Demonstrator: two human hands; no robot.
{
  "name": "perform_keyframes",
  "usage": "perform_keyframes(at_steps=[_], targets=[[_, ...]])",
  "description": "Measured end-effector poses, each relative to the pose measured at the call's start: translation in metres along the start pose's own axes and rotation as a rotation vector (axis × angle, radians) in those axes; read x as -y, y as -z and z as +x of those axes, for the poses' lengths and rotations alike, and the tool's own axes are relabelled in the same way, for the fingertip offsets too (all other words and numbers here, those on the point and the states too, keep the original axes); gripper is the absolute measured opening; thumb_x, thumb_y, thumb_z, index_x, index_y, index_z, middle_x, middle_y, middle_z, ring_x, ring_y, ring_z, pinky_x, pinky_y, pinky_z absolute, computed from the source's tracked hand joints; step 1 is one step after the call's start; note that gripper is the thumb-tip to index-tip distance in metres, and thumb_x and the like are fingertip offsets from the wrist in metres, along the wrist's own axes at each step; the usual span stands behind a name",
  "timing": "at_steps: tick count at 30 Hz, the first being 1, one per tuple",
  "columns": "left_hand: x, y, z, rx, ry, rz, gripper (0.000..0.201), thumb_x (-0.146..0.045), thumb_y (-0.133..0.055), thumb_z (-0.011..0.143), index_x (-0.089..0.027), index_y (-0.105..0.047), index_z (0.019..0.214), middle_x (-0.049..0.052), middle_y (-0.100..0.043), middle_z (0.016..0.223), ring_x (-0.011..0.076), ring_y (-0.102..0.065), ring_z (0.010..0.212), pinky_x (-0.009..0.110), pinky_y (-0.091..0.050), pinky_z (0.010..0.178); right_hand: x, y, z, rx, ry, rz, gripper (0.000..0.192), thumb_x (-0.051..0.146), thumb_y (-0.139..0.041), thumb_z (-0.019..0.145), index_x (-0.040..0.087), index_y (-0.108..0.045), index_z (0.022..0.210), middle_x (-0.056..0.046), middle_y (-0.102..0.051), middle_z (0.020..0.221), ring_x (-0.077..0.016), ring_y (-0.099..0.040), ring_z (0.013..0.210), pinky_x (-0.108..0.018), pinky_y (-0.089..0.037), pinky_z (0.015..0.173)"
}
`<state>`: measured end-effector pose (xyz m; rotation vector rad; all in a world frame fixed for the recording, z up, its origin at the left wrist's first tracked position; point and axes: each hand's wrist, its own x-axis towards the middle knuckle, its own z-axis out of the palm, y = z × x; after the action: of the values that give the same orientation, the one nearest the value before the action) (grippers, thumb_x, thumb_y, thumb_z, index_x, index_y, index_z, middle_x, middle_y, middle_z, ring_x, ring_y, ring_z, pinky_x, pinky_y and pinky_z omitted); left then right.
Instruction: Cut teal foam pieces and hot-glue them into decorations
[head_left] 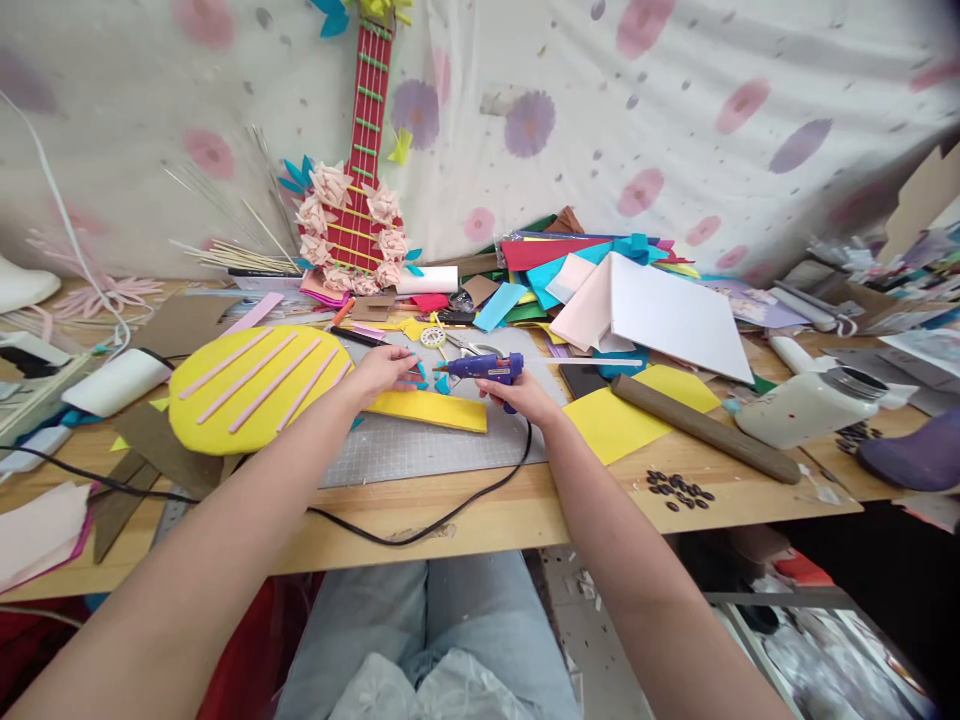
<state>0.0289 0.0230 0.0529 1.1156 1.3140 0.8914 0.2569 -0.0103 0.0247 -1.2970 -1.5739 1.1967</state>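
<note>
My right hand (527, 396) is closed round the handle of a blue hot glue gun (480, 367), whose nozzle points left. A long clear glue stick (585, 361) sticks out of its back. My left hand (384, 370) is just left of the nozzle, its fingers pinched on a small blue paper piece (421, 370). Another blue scrap (442, 383) shows close to the nozzle. Below the hands, a yellow strip (431, 411) lies on the grey cutting mat (442, 465). Left of my left hand is a yellow rounded panel (259, 385) with pink stripes.
A red paper guitar (360, 215) with pink flowers leans at the back. Coloured sheets (592, 270) pile up behind the mat. On the right are a brown roll (705, 428), a white jar (814, 405) and several dark beads (679, 490). A black cord (427, 540) loops along the front.
</note>
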Motion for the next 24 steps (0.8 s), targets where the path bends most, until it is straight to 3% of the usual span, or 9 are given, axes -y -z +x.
perform_keyframes(at_steps=[7, 24], targets=[[-0.001, -0.001, -0.01, 0.039, 0.003, 0.045, 0.007, -0.018, -0.064, 0.072, -0.013, -0.059, 0.07, 0.003, -0.063, 0.069, 0.0136, -0.06, 0.061, 0.034, -0.053, 0.065, -0.006, -0.005, 0.002, 0.075, 0.037, -0.022, 0.038, 0.053, -0.068, 0.06, 0.019, -0.054, 0.062, 0.003, -0.049, 0.051, -0.0072, -0.04, 0.047, -0.022, -0.033, 0.043], [0.005, 0.002, -0.007, 0.052, 0.025, 0.082, 0.021, -0.027, -0.072, 0.065, -0.013, -0.059, 0.073, 0.002, -0.062, 0.067, 0.0126, -0.06, 0.063, 0.028, -0.053, 0.06, 0.005, -0.009, -0.001, 0.084, 0.009, -0.066, 0.046, 0.057, -0.069, 0.055, 0.017, -0.055, 0.074, 0.004, -0.047, 0.052, -0.0077, -0.04, 0.049, -0.022, -0.031, 0.042]])
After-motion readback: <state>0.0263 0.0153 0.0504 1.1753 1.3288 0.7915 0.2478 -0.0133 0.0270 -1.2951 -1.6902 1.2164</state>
